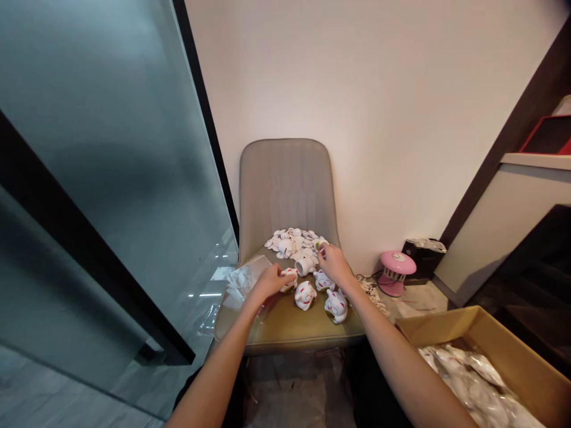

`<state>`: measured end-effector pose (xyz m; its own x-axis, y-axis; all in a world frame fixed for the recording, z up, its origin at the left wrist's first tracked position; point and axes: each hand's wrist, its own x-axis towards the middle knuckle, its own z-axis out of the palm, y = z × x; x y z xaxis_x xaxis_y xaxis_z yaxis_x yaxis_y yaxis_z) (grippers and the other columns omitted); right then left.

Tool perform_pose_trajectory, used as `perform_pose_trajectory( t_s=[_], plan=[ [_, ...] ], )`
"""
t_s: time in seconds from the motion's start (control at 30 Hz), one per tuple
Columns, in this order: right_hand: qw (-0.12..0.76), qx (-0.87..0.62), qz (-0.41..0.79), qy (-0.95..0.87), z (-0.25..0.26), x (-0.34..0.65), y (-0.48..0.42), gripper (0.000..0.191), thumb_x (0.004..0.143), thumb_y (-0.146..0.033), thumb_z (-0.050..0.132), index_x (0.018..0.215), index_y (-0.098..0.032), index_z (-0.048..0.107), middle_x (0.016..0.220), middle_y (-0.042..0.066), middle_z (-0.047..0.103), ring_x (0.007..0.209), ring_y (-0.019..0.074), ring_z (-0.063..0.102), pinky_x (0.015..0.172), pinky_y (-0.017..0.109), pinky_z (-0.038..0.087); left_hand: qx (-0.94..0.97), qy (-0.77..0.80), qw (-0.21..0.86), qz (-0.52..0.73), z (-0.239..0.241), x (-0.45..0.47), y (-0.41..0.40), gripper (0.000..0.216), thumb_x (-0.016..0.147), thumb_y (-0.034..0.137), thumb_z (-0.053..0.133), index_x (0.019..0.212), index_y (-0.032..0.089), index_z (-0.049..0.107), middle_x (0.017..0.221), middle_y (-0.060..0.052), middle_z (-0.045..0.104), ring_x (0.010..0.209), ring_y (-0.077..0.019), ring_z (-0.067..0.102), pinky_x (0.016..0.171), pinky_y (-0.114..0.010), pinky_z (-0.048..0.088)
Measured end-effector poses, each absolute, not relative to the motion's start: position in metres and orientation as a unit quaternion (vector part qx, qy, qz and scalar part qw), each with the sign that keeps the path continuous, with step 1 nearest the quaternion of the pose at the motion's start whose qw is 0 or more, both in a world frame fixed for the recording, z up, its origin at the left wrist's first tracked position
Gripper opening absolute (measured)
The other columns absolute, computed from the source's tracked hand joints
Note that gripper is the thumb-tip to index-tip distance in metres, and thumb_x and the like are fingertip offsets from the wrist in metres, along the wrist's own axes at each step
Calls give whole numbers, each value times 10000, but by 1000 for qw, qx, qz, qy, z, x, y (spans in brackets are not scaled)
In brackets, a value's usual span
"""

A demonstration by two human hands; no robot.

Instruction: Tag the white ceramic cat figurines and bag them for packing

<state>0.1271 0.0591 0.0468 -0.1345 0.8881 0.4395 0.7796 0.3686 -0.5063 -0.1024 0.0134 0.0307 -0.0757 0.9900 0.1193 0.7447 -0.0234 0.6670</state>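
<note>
On the seat of a chair (267,334), my left hand (269,284) has its fingers closed on a white lucky cat figurine (289,287) with red markings. Part of that figurine is hidden by the fingers. My right hand (333,264) is closed in a pinch at the right edge of a pile of flat white discs (292,238); a small white and greenish thing shows at its fingertips, too small to name. Between my hands lies a white hollow piece (305,266) with its opening facing me. Nearer me stand more cat figurines (305,296), one (336,306) beside my right forearm.
Clear plastic bags (241,285) lie at the seat's left side. A cardboard box (482,324) with bagged white items is at lower right. A pink lamp-like device (396,273) and a black box (423,260) stand by the wall. A glass partition (134,148) rises at left.
</note>
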Motion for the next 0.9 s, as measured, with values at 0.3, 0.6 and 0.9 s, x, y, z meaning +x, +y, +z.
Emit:
perform_pose_trajectory(
  t_s=[0.3,0.6,0.9],
  plan=[
    [287,-520,108,-797,40,98,54,280,906,-273,520,1155,-186,616,1134,114,617,983,209,606,853,291,412,606,710,192,303,23,-120,52,508,853,592,504,538,198,565,564,-78,593,762,-259,631,681,-297,392],
    [247,-509,110,-817,35,88,49,313,940,-407,512,1151,-207,630,1146,124,567,1022,233,563,892,318,411,594,702,265,290,25,-131,80,598,942,543,313,699,136,679,668,-108,697,597,-222,625,582,-300,428],
    [211,-508,129,-825,37,90,50,274,899,-339,553,1119,-266,700,1251,124,529,1103,271,528,902,357,411,616,678,172,362,14,-133,96,304,885,259,464,1080,166,678,972,-82,729,911,-217,641,826,-282,444]
  ],
)
